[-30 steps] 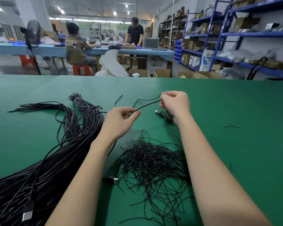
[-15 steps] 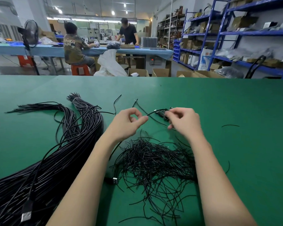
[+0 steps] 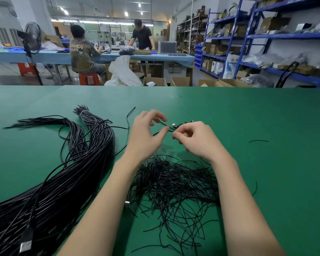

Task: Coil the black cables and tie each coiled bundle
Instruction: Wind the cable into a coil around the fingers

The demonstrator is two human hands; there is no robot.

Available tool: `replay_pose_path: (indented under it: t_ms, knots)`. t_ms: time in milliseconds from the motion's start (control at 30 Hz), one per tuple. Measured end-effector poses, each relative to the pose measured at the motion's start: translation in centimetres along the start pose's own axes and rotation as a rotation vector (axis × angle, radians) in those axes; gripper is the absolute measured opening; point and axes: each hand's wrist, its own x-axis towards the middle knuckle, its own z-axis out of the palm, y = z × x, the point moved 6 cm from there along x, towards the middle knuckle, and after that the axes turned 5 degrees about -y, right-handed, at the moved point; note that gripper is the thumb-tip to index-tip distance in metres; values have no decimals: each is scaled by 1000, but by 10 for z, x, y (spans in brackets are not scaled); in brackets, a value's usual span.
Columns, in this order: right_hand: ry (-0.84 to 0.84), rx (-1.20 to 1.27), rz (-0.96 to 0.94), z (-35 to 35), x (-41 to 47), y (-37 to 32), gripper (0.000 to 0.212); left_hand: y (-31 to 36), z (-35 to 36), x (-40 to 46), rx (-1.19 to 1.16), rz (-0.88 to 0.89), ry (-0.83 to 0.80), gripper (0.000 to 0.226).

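Head view, over a flat green felt-like table [image 3: 266,117]. Left hand [image 3: 146,133] raised at centre, thumb and forefinger curved toward each other, pinching a thin glossy black cable [image 3: 163,124]. Right hand [image 3: 196,139] just to the right, fingers curled, gripping the small coiled bundle of that same cable [image 3: 181,125], a silver metal plug showing at its far side. Near the forearms, a loose tangled heap of short, wiry black ties [image 3: 174,183]. Left of that, a thick sheaf of long smooth black cables [image 3: 63,182] fanning from near left toward the far end, bound by a pale band. One stray black tie [image 3: 258,140] lying well apart on the right.
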Motion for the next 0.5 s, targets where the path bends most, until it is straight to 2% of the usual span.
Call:
replay_pose_path:
  t_ms: [67,100,133,200,233,367,500]
  knots:
    - [63,140,48,2,-1,5,16,-6,-8,3,-108,-91,62,21]
    - [88,232,60,3,-2,7,15,-11,-5,5,-200,-191,-11,33]
    - [81,330,50,4,-2,7,14,-15,2,4,-295,-312,-150,46]
    - [-30,520,-16,8,-4,2,11,-17,21,-5,-496,-517,-434,64]
    - [-117,588,-42,11,-6,-1,9,-18,29,-8,-587,-557,-485,68]
    - [-468,563,-3,24,-26,3,5,-22,36,-4,-946,-569,-290,58]
    - [-584,521,69,29,-33,8,7,-17,33,0,-1240,-537,-187,55]
